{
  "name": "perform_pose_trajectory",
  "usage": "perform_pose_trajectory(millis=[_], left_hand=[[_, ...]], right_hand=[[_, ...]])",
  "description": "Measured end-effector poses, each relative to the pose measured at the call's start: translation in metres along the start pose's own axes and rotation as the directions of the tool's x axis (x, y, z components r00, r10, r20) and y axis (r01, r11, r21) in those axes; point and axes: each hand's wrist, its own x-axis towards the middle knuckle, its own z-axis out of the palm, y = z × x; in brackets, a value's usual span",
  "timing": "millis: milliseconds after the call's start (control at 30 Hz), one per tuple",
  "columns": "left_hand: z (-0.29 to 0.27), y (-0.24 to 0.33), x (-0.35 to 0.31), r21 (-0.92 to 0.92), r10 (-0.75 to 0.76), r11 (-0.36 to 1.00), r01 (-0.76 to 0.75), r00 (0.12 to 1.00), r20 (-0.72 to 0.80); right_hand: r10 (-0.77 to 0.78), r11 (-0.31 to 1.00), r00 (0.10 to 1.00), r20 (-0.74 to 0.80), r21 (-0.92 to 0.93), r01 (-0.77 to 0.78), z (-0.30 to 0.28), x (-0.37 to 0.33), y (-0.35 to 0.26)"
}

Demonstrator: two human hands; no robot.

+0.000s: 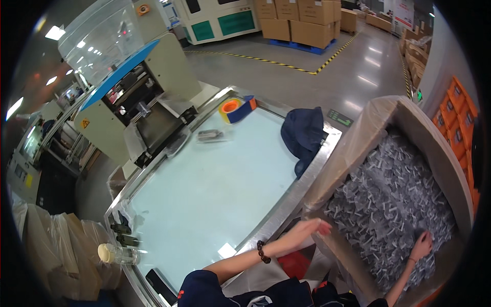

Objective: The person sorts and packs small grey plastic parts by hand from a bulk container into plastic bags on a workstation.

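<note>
Into a large liner-covered cardboard box point(353, 169) on the right reaches my right hand point(422, 245), down at a heap of small translucent grey plastic parts point(394, 189). Its fingers are drawn together against the heap; what they hold, if anything, I cannot make out. My left hand point(316, 227) hovers by the box's near left edge, fingers stretched out and nothing visible in them. A dark beaded bracelet point(263, 251) circles the left wrist. Left of that arm stands a light-topped table point(204, 189) with a metal frame.
A blue-and-orange tape roll point(236, 109), a small bagged item point(210, 135) and a dark cap point(303, 134) lie on the table. Along its near left side are a capped jar point(117, 254) and a phone point(160, 287). A machine point(143, 102) adjoins the far left; orange crates point(458, 128) stand right.
</note>
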Motion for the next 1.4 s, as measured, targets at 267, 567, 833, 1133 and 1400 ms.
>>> perform_pose_trajectory(millis=[267,567,833,1133,1400], left_hand=[[-0.202,0.025,0.013,0.953,0.71,0.247,0.175,0.637,-0.301],[-0.393,0.05,-0.04,0.497,0.484,-0.191,0.846,0.522,-0.702],[-0.443,0.051,-0.121,0.376,0.798,-0.322,0.869,0.463,-0.386],[-0.396,0.047,-0.128,0.389,0.468,-0.065,0.919,0.372,-0.801],[-0.23,0.045,-0.107,0.672,0.149,0.085,0.736,0.657,-0.739]], right_hand=[[-0.152,0.988,0.937,-0.315,-0.055,0.141,0.005,-0.017,-0.01],[-0.115,0.993,0.89,-0.442,-0.073,0.092,-0.026,-0.028,-0.04],[-0.062,0.988,0.946,-0.317,-0.152,0.013,0.001,-0.016,-0.014],[0.034,0.999,0.965,-0.26,0.01,-0.033,0.021,-0.025,-0.01],[0.093,0.977,0.925,-0.369,0.214,-0.013,-0.013,-0.05,-0.061]])
